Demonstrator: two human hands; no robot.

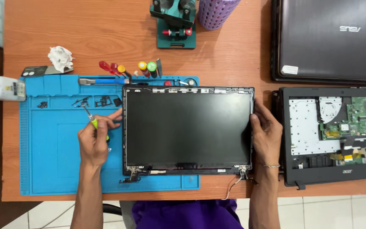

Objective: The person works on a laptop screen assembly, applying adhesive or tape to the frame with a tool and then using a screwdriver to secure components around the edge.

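A detached laptop screen panel (pixel 188 129) lies face up on a blue work mat (pixel 56 157), its bezel off and hinges at the near edge. My left hand (pixel 95 142) grips a small green-handled screwdriver (pixel 90 118), tip pointing away, with the fingers touching the panel's left edge. My right hand (pixel 267 135) holds the panel's right edge, thumb on top.
An opened laptop base (pixel 331 135) with exposed circuit board sits to the right, a closed dark laptop (pixel 327 38) behind it. Several screwdrivers (pixel 128 68) lie along the mat's top. Small parts sit in the mat's trays (pixel 94 101). A crumpled tissue (pixel 60 57), a green clamp stand (pixel 175 23) and a hot-air tool (pixel 1 87) are nearby.
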